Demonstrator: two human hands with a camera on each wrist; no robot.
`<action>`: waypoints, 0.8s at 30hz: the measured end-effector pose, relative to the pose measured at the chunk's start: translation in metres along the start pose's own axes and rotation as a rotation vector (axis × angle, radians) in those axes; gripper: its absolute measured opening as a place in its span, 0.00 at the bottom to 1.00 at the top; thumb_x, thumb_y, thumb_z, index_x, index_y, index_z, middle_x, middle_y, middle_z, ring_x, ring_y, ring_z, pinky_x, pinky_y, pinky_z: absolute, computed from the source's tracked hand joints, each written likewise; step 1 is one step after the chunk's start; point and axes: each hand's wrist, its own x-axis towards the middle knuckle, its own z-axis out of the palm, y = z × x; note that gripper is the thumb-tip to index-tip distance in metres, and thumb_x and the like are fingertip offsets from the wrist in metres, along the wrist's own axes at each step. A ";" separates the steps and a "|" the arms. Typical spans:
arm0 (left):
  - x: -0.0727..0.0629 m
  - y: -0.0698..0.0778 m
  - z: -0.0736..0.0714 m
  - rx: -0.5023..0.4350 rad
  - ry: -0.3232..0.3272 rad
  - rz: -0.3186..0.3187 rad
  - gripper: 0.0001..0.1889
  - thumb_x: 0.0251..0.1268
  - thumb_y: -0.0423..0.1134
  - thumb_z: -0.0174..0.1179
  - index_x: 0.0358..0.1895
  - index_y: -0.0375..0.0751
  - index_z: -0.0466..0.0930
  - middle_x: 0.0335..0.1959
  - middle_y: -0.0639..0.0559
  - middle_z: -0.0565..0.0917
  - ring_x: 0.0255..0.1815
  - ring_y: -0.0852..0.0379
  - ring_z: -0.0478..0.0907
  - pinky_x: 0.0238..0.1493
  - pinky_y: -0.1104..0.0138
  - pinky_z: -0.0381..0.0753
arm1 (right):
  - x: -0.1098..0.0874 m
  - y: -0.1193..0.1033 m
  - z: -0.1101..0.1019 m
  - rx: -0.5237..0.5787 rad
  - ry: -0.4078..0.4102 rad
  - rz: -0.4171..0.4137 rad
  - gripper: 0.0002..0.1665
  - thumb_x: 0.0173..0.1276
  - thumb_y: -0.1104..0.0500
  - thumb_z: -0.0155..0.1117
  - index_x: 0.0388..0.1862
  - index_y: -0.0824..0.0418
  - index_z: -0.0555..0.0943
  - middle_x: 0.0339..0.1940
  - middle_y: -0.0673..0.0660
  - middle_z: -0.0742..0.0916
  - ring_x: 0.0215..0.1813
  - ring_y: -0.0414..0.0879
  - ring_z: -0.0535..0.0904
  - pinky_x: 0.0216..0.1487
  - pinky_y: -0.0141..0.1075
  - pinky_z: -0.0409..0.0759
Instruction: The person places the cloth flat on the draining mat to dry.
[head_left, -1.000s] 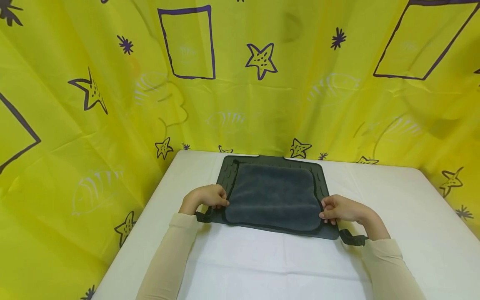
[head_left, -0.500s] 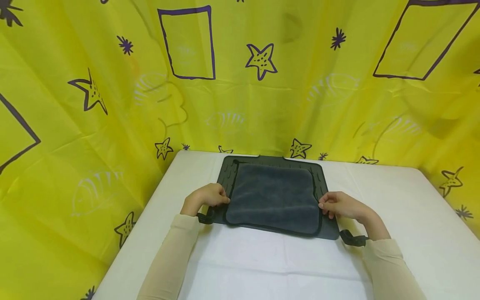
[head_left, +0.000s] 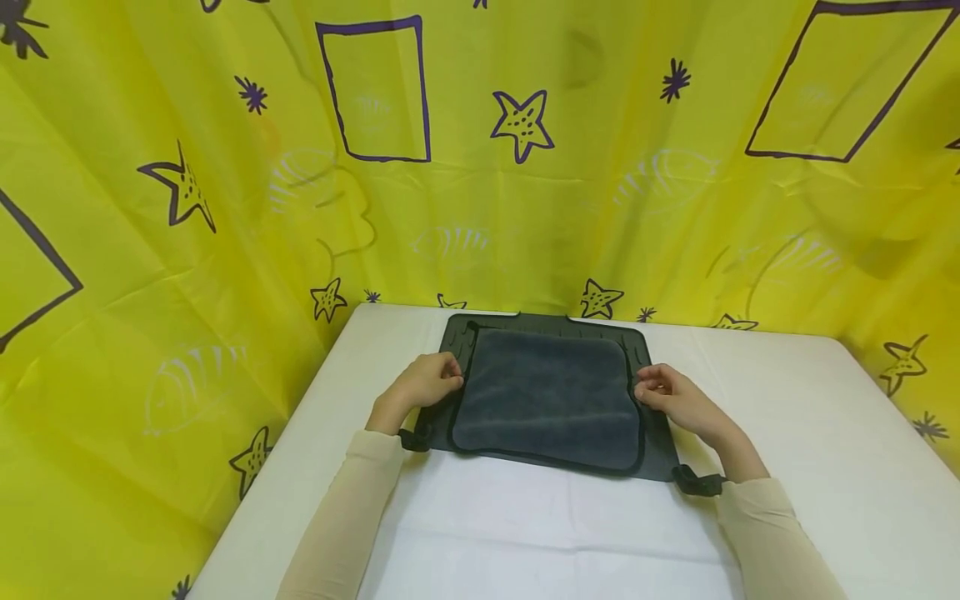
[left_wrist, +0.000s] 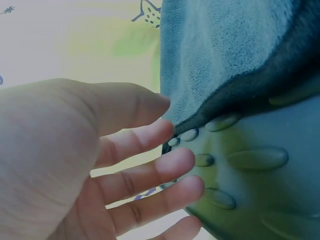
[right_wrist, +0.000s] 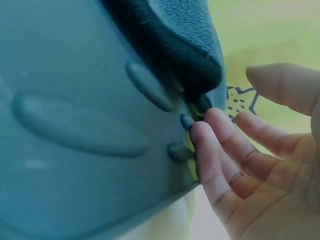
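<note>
A dark grey-blue plush cloth [head_left: 547, 400] with a black border lies spread on a dark grey tray [head_left: 543, 322], its bare margins showing around the cloth. Beside the cloth's left edge is my left hand [head_left: 423, 383]. In the left wrist view, that hand's [left_wrist: 75, 135] thumb and fingers are extended and a little apart, with the tips close to the cloth's edge. My right hand [head_left: 678, 404] hovers by the right edge. Its loosely bent fingers stand apart from the thumb in the right wrist view [right_wrist: 265, 165], the fingertips near the tray's raised oval bumps [right_wrist: 80, 125].
The tray rests near the back of a table [head_left: 495, 533] with a white cover. A yellow curtain [head_left: 465, 200] with drawn stars and fish hangs behind the table and along its left side. Black wrist straps [head_left: 697, 481] sit close to the tray's front corners.
Both hands have slid forward along the cloth's sides, away from the person. The fingers of the right hand have loosened. The cloth's front right corner lies slightly nearer the tray's front edge.
</note>
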 end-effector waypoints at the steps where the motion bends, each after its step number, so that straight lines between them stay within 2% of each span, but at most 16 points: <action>1: 0.001 0.000 0.000 -0.002 0.010 -0.002 0.06 0.71 0.40 0.63 0.43 0.42 0.82 0.32 0.50 0.84 0.32 0.56 0.77 0.36 0.64 0.76 | 0.001 0.001 0.000 0.004 -0.005 0.002 0.28 0.80 0.55 0.57 0.68 0.73 0.67 0.56 0.68 0.82 0.55 0.48 0.78 0.49 0.30 0.77; 4: 0.002 -0.001 0.002 -0.016 0.023 0.007 0.06 0.71 0.39 0.63 0.44 0.41 0.82 0.36 0.49 0.86 0.37 0.55 0.81 0.43 0.61 0.80 | 0.002 0.004 0.000 0.038 -0.027 0.005 0.29 0.81 0.55 0.56 0.70 0.73 0.65 0.59 0.71 0.81 0.58 0.48 0.78 0.51 0.27 0.76; 9: 0.005 0.000 0.003 -0.056 0.017 0.054 0.07 0.71 0.39 0.63 0.45 0.40 0.83 0.44 0.46 0.88 0.48 0.51 0.84 0.55 0.55 0.82 | 0.004 0.007 -0.003 0.093 -0.054 0.003 0.30 0.82 0.55 0.53 0.71 0.75 0.63 0.63 0.73 0.80 0.56 0.42 0.80 0.52 0.26 0.76; 12: 0.009 0.002 0.005 -0.064 0.008 0.064 0.06 0.70 0.38 0.63 0.45 0.40 0.83 0.44 0.46 0.88 0.48 0.50 0.84 0.55 0.55 0.82 | 0.006 0.006 -0.007 0.104 -0.070 0.029 0.31 0.82 0.54 0.53 0.71 0.75 0.63 0.63 0.73 0.80 0.55 0.43 0.80 0.53 0.29 0.78; 18: 0.030 0.003 0.002 -0.071 0.035 0.084 0.06 0.70 0.38 0.63 0.43 0.40 0.83 0.41 0.47 0.87 0.43 0.52 0.82 0.51 0.57 0.81 | 0.020 -0.004 -0.017 0.057 -0.080 0.052 0.31 0.83 0.53 0.51 0.71 0.75 0.63 0.64 0.75 0.78 0.61 0.59 0.80 0.56 0.39 0.80; 24: 0.054 0.002 -0.002 -0.068 0.103 0.019 0.08 0.73 0.41 0.61 0.46 0.42 0.83 0.44 0.46 0.87 0.46 0.49 0.82 0.52 0.54 0.81 | 0.043 -0.012 -0.020 0.040 -0.047 0.059 0.30 0.83 0.54 0.50 0.71 0.75 0.64 0.62 0.74 0.78 0.57 0.57 0.79 0.55 0.40 0.79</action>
